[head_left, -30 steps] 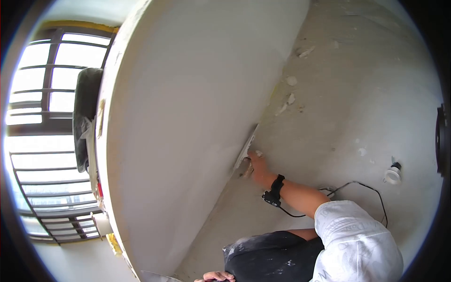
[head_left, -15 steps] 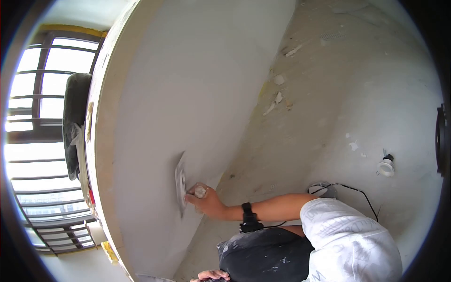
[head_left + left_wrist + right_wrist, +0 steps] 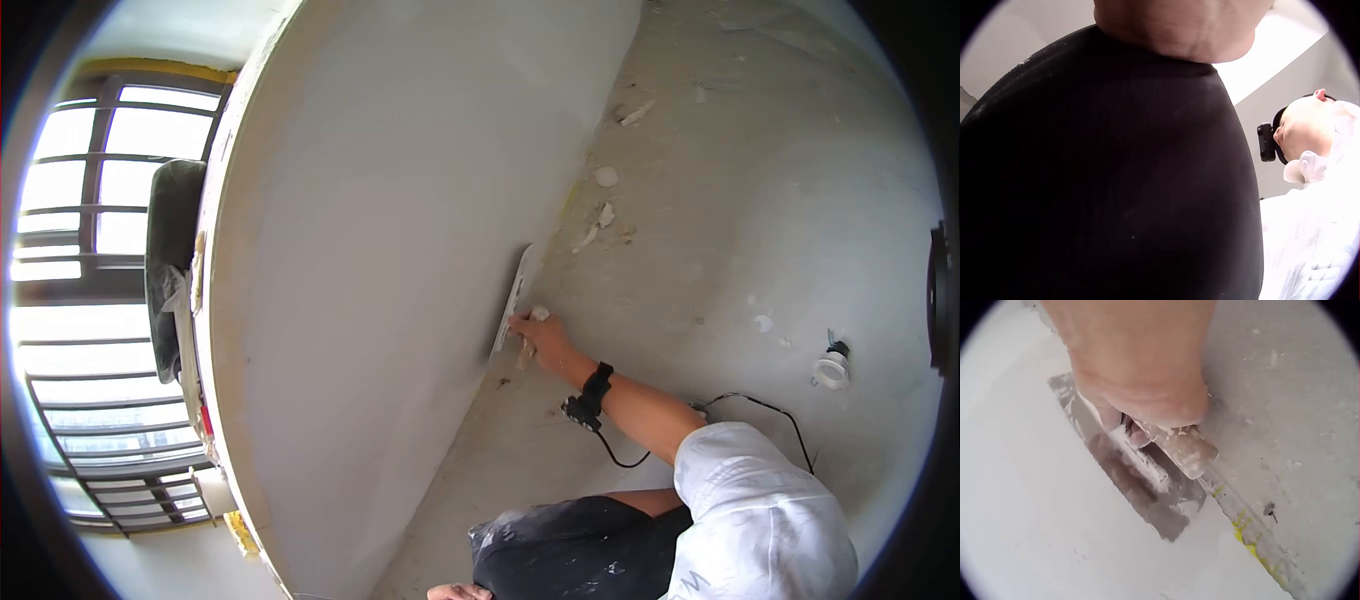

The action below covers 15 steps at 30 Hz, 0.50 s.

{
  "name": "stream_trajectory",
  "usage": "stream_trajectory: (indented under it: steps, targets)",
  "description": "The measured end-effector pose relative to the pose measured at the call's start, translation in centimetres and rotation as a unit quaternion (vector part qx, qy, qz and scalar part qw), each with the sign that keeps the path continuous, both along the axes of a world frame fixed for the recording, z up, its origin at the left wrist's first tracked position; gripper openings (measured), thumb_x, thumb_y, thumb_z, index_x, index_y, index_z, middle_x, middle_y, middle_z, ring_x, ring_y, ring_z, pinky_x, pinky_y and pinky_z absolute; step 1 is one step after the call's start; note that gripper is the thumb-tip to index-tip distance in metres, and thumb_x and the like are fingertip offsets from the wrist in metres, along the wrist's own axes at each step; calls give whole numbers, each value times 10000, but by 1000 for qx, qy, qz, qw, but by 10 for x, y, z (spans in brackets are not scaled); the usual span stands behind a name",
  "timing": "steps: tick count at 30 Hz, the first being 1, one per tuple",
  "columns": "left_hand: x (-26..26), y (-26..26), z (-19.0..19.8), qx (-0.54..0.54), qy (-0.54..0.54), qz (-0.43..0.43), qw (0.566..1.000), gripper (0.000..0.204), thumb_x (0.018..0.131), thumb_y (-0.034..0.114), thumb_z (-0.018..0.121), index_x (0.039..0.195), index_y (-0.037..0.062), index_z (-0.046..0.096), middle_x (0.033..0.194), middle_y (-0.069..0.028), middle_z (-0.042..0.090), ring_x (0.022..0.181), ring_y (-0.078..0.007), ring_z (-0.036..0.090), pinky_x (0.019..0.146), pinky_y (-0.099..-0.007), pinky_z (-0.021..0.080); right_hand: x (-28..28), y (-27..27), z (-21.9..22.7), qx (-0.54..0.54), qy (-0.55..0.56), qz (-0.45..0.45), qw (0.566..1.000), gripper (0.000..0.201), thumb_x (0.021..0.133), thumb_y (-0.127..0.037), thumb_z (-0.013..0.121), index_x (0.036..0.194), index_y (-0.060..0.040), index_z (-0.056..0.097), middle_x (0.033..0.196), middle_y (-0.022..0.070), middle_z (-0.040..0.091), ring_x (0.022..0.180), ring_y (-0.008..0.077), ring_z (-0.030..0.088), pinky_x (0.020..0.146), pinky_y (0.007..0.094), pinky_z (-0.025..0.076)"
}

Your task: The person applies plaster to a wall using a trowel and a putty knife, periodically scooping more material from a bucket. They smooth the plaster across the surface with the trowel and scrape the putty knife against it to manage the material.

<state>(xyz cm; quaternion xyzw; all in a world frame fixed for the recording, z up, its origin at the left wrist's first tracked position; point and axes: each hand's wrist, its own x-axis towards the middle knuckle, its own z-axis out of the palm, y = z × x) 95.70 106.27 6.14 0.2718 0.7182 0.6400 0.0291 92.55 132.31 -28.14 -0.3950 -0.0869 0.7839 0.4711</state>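
Observation:
My right hand (image 3: 547,340) grips the handle of a plastering trowel (image 3: 513,295) in the head view. The blade lies along the corner where a smooth white wall (image 3: 400,220) meets a grey surface (image 3: 690,250). In the right wrist view, plaster smears cover the steel blade (image 3: 1172,522), and the pale handle end (image 3: 1194,456) sticks out of the fist. My left hand (image 3: 458,593) is at the bottom edge of the head view, against the knee of a black-trousered leg (image 3: 570,550). The left wrist view shows only its heel (image 3: 1179,28); its fingers are mostly hidden.
Pale flakes (image 3: 597,228) are scattered on the grey surface. Farther right there is a white downlight (image 3: 831,371), with a black cable (image 3: 765,402) nearby. A barred window (image 3: 110,250) stands left, with a dark bag-like object (image 3: 172,270) before it. Yellow traces (image 3: 1247,547) mark the corner.
Between the earlier frames the trowel swung from the corner out onto the white wall; now my right hand has brought it back to the corner. The left hand stays near the knee.

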Motion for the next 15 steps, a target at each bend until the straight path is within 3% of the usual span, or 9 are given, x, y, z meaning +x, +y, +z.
stream_trajectory:
  steps: [2,4,5,7,8,9,10,12,15]
  targets:
    - [-1,7,-3,9,0,3,1000,317,985,462,454,1013,148,424,755,-50,505,540,-105,459,459,-181,365,-2,-21,67,88,33,49,994,126,844,-117,717,909,-63,623,835,33,642,758,118,615,654,269,495]
    - [1,12,-3,19,-14,-23,999,321,984,460,459,1043,145,433,757,-53,504,521,-108,450,446,-186,366,-53,-51,103,227,-118,4,967,146,853,-161,719,919,-70,626,852,48,648,784,105,623,659,279,519]
    - [3,15,-3,17,-14,-24,999,321,984,460,459,1043,145,433,757,-53,504,521,-108,450,446,-186,366,-56,-61,146,231,-171,34,957,176,850,-195,725,921,-66,628,871,64,655,831,131,641,729,294,521]
    - [6,20,4,1,4,-34,999,331,980,461,468,1010,136,416,726,-56,499,518,-113,458,444,-190,368,-87,-83,189,368,-187,-75,908,221,838,-236,737,921,-64,626,893,80,659,864,189,651,777,320,503]
    - [9,22,7,-5,12,-36,999,338,978,462,473,994,131,408,710,-57,497,517,-116,462,444,-193,369,-96,-93,204,392,-129,9,911,234,836,-255,737,909,-61,629,898,84,660,893,218,647,801,331,492]
    - [16,28,16,-19,17,-25,999,360,976,472,474,962,124,382,691,-63,499,523,-127,477,458,-200,382,-99,-100,215,413,-71,96,903,249,835,-275,737,896,-57,632,903,87,660,921,246,643,824,342,481]
    - [17,27,16,-12,14,-21,1000,360,976,472,474,962,124,382,691,-63,499,523,-127,477,458,-200,382,-96,-103,218,419,-73,99,899,249,835,-275,737,896,-57,632,903,87,660,921,246,643,824,342,481]
    - [14,25,16,-21,45,-20,999,378,973,481,475,951,120,365,696,-70,507,528,-137,487,463,-208,391,-81,-99,230,417,30,182,890,270,840,-295,731,887,-47,634,900,92,659,914,259,642,824,356,482]
    - [5,12,14,-28,65,-21,997,372,993,459,437,906,103,370,689,-73,500,538,-136,484,470,-216,386,-18,-69,197,337,19,173,925,207,831,-226,736,908,-51,655,925,40,679,878,148,621,783,313,479]
